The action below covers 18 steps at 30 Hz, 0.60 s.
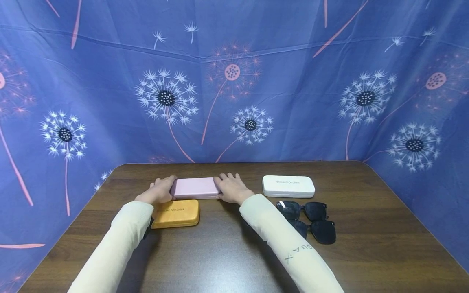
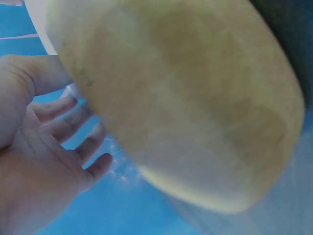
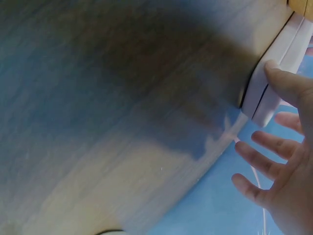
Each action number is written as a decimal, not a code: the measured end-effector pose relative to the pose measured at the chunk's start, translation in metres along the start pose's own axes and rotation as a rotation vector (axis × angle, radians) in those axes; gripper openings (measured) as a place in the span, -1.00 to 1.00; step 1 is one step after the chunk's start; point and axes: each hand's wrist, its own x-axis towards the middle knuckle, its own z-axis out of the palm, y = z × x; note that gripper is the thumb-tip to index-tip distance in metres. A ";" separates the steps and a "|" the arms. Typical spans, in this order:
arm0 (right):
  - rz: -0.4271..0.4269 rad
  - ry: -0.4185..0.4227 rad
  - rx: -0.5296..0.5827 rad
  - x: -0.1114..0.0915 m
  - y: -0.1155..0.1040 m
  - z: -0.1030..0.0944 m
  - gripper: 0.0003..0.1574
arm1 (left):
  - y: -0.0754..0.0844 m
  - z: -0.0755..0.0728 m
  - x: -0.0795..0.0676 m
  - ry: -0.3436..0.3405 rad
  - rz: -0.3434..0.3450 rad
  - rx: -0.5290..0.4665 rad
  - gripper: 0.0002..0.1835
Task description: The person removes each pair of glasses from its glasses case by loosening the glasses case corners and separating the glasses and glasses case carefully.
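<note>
The left hand (image 1: pixel 159 191) and right hand (image 1: pixel 232 189) grip the pink case (image 1: pixel 196 187) between them, one at each end; the right thumb presses its near side, the other fingers spread. The case lies near the table's (image 1: pixel 366 211) far edge, its long axis running left to right, roughly parallel to that edge, each end pointing into a hand. The orange case (image 1: pixel 179 217) sits just on its near side, by the left wrist. Right of the right hand are the white case (image 1: pixel 288 188) and, nearer, two sunglasses (image 1: pixel 316 211), partly behind the sleeve (image 1: pixel 289 248).
</note>
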 end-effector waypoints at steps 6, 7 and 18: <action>0.005 -0.026 -0.009 -0.005 0.007 -0.006 -0.30 | 0.009 -0.009 -0.005 -0.001 0.003 0.082 -0.33; 0.005 -0.026 -0.011 -0.006 0.008 -0.007 -0.31 | 0.011 -0.011 -0.006 0.015 0.010 0.091 -0.35; 0.036 -0.010 -0.045 -0.025 0.039 -0.013 -0.28 | 0.044 -0.009 -0.007 0.187 0.137 0.142 -0.40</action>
